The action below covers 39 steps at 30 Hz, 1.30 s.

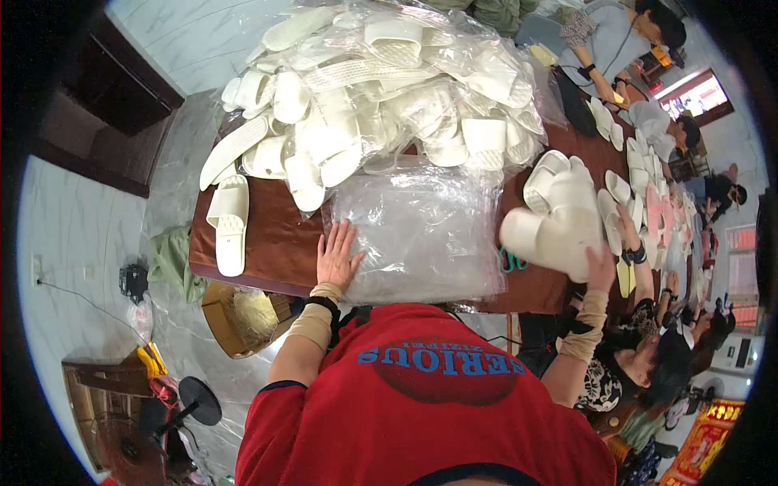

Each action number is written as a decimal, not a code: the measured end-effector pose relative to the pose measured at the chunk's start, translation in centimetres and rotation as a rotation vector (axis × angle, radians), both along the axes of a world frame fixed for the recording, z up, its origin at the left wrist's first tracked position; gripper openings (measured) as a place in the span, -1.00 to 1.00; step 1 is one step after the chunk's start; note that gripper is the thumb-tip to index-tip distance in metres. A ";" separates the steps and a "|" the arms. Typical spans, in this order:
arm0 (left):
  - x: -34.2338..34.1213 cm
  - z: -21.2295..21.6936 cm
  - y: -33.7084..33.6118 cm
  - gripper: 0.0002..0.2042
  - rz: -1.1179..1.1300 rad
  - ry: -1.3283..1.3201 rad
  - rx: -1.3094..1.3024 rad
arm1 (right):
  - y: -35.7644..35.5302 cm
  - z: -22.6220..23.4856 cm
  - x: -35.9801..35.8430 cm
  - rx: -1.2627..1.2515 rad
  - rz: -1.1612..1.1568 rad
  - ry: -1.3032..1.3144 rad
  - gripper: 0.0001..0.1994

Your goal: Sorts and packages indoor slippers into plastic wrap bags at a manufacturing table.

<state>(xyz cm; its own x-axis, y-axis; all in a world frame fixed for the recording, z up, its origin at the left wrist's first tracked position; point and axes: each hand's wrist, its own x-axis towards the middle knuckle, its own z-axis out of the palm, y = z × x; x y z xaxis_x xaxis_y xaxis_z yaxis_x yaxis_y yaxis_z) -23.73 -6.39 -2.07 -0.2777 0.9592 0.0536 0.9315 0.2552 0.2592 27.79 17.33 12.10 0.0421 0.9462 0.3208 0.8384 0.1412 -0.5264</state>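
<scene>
My left hand [337, 257] lies flat with fingers stretched on the left edge of a pile of clear plastic bags [421, 243] in front of me. At the right, my right hand [600, 270] grips the near end of a cream slide slipper [567, 231], smeared by motion. Another cream slipper [545, 180] shows just beyond it; whether it is also held I cannot tell. A single cream slipper [228, 223] lies on the brown tablecloth [279, 235] at the left.
Beyond the bags rises a large heap of cream slippers in clear bags [381, 97]. Along the table to the right sit more slippers, some pink [658, 212]. A co-worker's hand [630, 235] reaches in close to my right hand. An open cardboard box [239, 316] stands below the table's left edge.
</scene>
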 end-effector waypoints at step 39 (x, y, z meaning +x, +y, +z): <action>7.1 4.3 8.5 -0.77 0.008 -0.387 0.352 | 0.0 -13.5 -8.5 -0.332 0.291 -0.499 -0.65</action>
